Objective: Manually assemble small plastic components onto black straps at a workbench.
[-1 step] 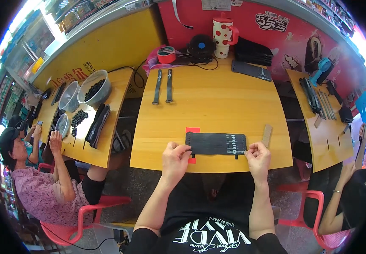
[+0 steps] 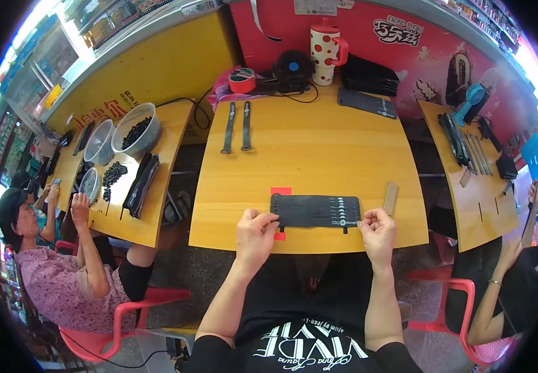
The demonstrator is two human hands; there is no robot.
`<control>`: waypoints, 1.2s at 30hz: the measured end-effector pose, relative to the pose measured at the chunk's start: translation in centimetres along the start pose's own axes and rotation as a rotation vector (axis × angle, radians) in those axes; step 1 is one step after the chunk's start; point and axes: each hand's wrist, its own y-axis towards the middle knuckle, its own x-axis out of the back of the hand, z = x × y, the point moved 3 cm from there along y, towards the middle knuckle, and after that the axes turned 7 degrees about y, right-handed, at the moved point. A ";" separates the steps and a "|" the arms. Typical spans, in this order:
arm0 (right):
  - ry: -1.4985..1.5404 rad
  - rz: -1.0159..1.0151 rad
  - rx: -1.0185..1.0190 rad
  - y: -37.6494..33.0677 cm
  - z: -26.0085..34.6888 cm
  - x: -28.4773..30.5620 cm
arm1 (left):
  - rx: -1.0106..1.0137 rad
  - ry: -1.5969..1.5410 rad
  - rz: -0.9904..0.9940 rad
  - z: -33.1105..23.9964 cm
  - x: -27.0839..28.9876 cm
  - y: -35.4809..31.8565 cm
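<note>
Dark straps (image 2: 309,208) lie side by side near the table's front edge, forming a flat black panel with pale printed marks toward its right end. My left hand (image 2: 256,235) has thumb and forefinger pinched at the left end of the nearest strap. At that strap's right end, my right hand (image 2: 378,231) pinches in the same way. Red tape (image 2: 281,191) shows on the wood just beyond the panel's left part. Two separate grey-black straps (image 2: 246,126) lie lengthwise farther back on the left.
A small tan block (image 2: 391,198) lies right of the panel. At the back stand a spotted tumbler (image 2: 324,56), a black fan (image 2: 294,67), a tape roll (image 2: 241,80) and a stack of black pieces (image 2: 370,79). People sit at side tables; plastic tubs (image 2: 151,138) stand on the left one.
</note>
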 end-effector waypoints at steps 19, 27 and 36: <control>-0.761 0.319 0.718 -6.6 3.8 -6.0 | -0.410 0.760 0.458 -4.0 -0.6 -2.7; -0.917 0.225 0.654 -5.5 1.8 -1.8 | -0.352 0.778 0.514 -2.2 -0.3 -2.7; -0.906 0.215 0.585 -4.0 3.2 -0.3 | -0.389 0.870 0.525 -1.6 0.2 -2.1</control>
